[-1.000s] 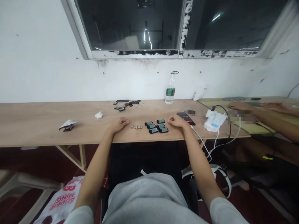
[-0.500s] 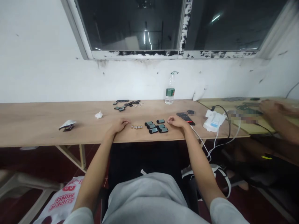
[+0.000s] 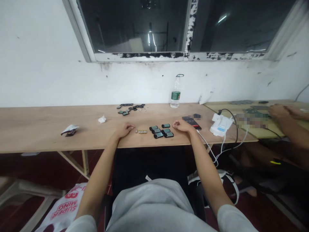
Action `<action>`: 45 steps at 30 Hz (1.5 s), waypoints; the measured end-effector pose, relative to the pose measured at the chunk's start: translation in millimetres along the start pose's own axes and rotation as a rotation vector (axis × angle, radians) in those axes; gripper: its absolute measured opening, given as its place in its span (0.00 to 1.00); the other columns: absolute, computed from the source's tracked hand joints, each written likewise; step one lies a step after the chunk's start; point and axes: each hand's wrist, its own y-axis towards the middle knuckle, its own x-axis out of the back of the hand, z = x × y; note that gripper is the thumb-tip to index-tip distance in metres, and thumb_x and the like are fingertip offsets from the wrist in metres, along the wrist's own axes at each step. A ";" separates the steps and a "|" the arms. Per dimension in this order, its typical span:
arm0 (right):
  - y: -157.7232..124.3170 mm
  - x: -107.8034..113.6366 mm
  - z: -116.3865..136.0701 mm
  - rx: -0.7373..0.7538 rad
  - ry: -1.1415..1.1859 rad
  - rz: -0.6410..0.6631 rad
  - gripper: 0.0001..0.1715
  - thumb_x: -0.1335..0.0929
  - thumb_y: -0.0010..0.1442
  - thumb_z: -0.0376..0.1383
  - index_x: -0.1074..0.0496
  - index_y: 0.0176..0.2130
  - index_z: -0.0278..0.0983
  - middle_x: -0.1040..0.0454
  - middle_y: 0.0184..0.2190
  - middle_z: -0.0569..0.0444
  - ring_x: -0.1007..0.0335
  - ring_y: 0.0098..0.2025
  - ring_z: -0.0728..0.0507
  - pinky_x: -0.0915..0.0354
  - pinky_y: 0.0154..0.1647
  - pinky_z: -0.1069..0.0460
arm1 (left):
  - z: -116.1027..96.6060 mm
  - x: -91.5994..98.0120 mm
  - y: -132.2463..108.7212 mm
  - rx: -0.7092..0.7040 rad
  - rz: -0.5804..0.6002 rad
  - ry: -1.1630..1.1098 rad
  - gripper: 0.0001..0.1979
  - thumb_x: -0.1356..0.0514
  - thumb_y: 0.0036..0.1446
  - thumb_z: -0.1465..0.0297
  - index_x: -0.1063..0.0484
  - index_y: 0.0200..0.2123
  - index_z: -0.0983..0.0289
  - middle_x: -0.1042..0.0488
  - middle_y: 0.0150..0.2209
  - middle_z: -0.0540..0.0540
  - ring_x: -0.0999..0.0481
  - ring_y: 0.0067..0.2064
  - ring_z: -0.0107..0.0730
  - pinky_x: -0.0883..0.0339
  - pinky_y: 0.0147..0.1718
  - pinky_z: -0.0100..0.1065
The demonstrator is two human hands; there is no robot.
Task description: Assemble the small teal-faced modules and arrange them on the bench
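My left hand point(image 3: 126, 129) rests on the wooden table point(image 3: 91, 140) with its fingers loosely bent and nothing visible in them. Just right of its fingertips lies a short row of small metallic cylinders point(image 3: 142, 132). My right hand point(image 3: 181, 125) also lies on the tabletop, fingers relaxed and slightly parted, holding nothing that shows. Between the hands is a group of small black devices with grey screens point(image 3: 158, 135); the one nearest my right hand, a single black-framed device point(image 3: 165, 126), sits close to its fingertips.
Behind lie more black pieces point(image 3: 125, 112) and a water bottle point(image 3: 175, 99). A phone point(image 3: 191, 122) is beside my right hand, near a white power strip point(image 3: 219, 125) with trailing cables. Crumpled tissue point(image 3: 102, 119) and a packet point(image 3: 70, 130) lie left. Another person's hands point(image 3: 277, 111) work at right.
My hands and the things before me stay in place. The other person's hands at the right have shifted slightly.
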 end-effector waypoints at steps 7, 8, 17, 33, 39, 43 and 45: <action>-0.9 -0.1 0.3 -0.005 -0.006 -0.001 0.08 0.31 0.59 0.36 0.22 0.35 0.35 0.18 0.37 0.48 0.24 0.39 0.41 0.31 0.42 0.52 | -2.7 0.5 -0.3 0.012 -0.001 -0.018 0.22 0.43 0.58 0.51 0.19 0.41 0.61 0.19 0.46 0.59 0.22 0.49 0.49 0.30 0.55 0.45; -0.8 -0.1 0.1 -0.004 -0.011 -0.003 0.08 0.31 0.60 0.36 0.22 0.35 0.35 0.18 0.37 0.48 0.24 0.39 0.41 0.32 0.42 0.52 | -2.9 0.4 -0.4 0.017 -0.001 -0.022 0.22 0.42 0.58 0.51 0.19 0.40 0.61 0.19 0.46 0.59 0.21 0.49 0.49 0.30 0.54 0.45; 1.4 -1.6 -4.7 0.006 -0.012 -0.003 0.08 0.31 0.59 0.37 0.22 0.36 0.35 0.18 0.37 0.48 0.24 0.39 0.42 0.32 0.41 0.53 | -4.9 0.2 -1.5 0.045 0.013 -0.016 0.24 0.43 0.57 0.49 0.19 0.41 0.61 0.18 0.45 0.58 0.21 0.47 0.47 0.28 0.50 0.43; 1.3 -6.2 8.9 0.089 -0.005 -0.130 0.21 0.35 0.61 0.27 0.23 0.51 0.35 0.21 0.51 0.45 0.24 0.51 0.41 0.32 0.57 0.48 | -18.7 5.2 -5.0 0.036 0.007 -0.132 0.34 0.47 0.59 0.41 0.19 0.46 0.63 0.20 0.50 0.60 0.23 0.50 0.50 0.30 0.53 0.44; 4.7 -10.7 11.5 0.161 0.033 0.021 0.23 0.35 0.63 0.29 0.23 0.55 0.39 0.26 0.59 0.48 0.30 0.61 0.40 0.39 0.66 0.44 | -39.2 11.1 -12.5 0.023 0.191 -0.176 0.31 0.37 0.55 0.46 0.22 0.54 0.61 0.22 0.55 0.58 0.23 0.51 0.49 0.29 0.53 0.43; 4.8 -10.4 11.1 0.156 0.034 0.076 0.19 0.32 0.64 0.34 0.22 0.53 0.41 0.23 0.56 0.48 0.26 0.57 0.38 0.35 0.62 0.44 | -45.9 13.4 -14.3 0.016 0.222 -0.156 0.27 0.32 0.50 0.51 0.19 0.50 0.58 0.20 0.52 0.57 0.22 0.49 0.48 0.28 0.52 0.43; 3.6 -10.1 11.4 0.161 0.021 0.036 0.17 0.31 0.63 0.38 0.21 0.52 0.40 0.22 0.54 0.47 0.25 0.55 0.37 0.33 0.60 0.44 | -45.4 12.9 -13.7 0.002 0.210 -0.155 0.26 0.31 0.49 0.52 0.18 0.49 0.57 0.20 0.51 0.57 0.22 0.49 0.48 0.28 0.51 0.43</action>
